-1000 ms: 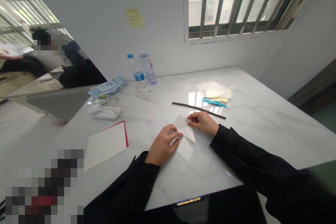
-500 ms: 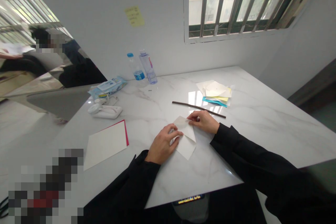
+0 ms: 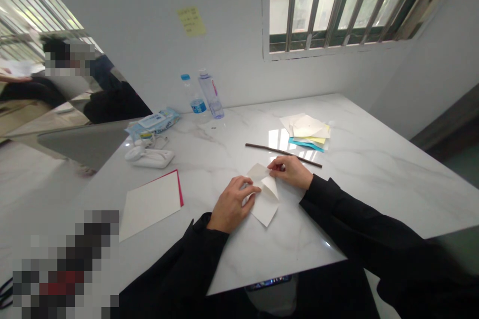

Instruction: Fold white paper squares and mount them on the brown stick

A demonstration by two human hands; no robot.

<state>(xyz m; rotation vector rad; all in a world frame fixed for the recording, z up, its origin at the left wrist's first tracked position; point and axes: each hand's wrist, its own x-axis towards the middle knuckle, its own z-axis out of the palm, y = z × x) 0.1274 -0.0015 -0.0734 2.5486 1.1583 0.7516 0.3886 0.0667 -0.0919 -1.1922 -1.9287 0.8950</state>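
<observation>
A folded sheet of white paper (image 3: 265,211) lies on the table in front of me, with a loose flap lifted at its right side. My left hand (image 3: 234,202) holds the paper at its left edge, with bent fingertips pressed on it; index finger and thumb are a little apart. At the upper right, my right hand (image 3: 290,171) pinches the flap between thumb and index finger. Both hands partly hide the paper. Just beyond my right hand lies a thin dark brown stick (image 3: 267,149).
A pile of white, yellow and blue papers (image 3: 307,127) lies at the back right. White sheets over a red one (image 3: 153,199) are on the left. Behind them are a white device (image 3: 153,158), a wipes pack (image 3: 153,122) and two bottles (image 3: 197,104) (image 3: 213,99). A person (image 3: 108,79) sits far left.
The flap at the paper's right side has lifted and curled, and its edge has shifted up towards my right hand. My hands have barely moved.
</observation>
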